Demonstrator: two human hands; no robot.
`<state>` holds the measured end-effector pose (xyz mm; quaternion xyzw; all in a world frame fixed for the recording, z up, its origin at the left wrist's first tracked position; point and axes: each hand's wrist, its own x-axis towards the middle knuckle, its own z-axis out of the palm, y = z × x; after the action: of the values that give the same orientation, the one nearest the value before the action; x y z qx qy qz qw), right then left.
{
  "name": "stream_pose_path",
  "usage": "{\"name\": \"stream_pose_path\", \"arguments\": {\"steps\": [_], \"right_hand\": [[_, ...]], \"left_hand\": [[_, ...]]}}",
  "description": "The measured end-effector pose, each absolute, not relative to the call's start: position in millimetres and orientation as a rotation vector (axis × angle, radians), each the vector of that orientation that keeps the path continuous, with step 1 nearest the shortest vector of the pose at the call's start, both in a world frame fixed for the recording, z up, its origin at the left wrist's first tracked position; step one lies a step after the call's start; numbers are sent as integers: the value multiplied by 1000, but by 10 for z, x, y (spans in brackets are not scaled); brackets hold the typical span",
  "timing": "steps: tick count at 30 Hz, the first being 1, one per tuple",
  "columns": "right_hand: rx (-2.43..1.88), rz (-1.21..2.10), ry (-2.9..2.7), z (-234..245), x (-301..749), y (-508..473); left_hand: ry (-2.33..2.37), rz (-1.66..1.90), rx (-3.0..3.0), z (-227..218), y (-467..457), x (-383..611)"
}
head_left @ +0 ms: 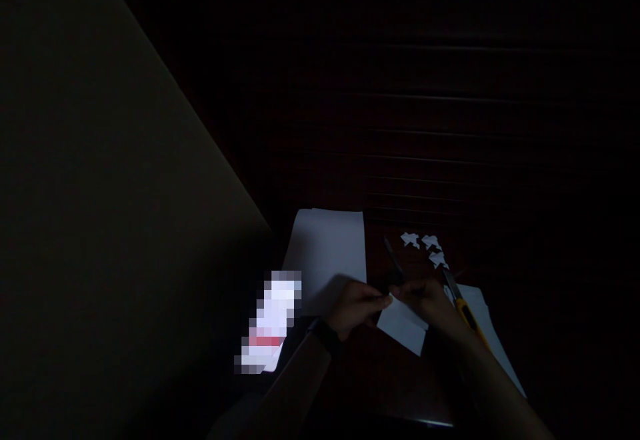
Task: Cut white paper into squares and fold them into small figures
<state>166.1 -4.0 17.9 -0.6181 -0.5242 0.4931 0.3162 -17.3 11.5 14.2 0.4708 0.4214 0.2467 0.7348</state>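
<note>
A small white piece of paper [405,325] is pinched between my two hands above the dark table. My left hand [356,305], with a dark band at the wrist, grips its upper left corner between thumb and finger. On the same top corner, the fingers of my right hand [424,299] are closed from the other side. Beyond my hands lie several small folded paper figures [411,240]. Just right of my right hand is a yellow utility knife [467,313], its blade pointing away, partly hidden by my forearm.
White paper sheets [330,240] lie to the left, with more paper [500,340] under the knife on the right. A lit, blurred-out screen [270,320] glows at lower left. A thin dark tool [393,255] rests behind my hands. A pale wall [125,227] rises at left; the room is dim.
</note>
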Motion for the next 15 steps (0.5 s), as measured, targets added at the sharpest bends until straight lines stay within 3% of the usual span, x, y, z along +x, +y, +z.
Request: {"name": "stream_pose_path", "arguments": {"steps": [15], "right_hand": [[-1543, 1319, -1523, 282, 1721, -67]], "left_hand": [[1048, 728, 1433, -11, 137, -107]]}}
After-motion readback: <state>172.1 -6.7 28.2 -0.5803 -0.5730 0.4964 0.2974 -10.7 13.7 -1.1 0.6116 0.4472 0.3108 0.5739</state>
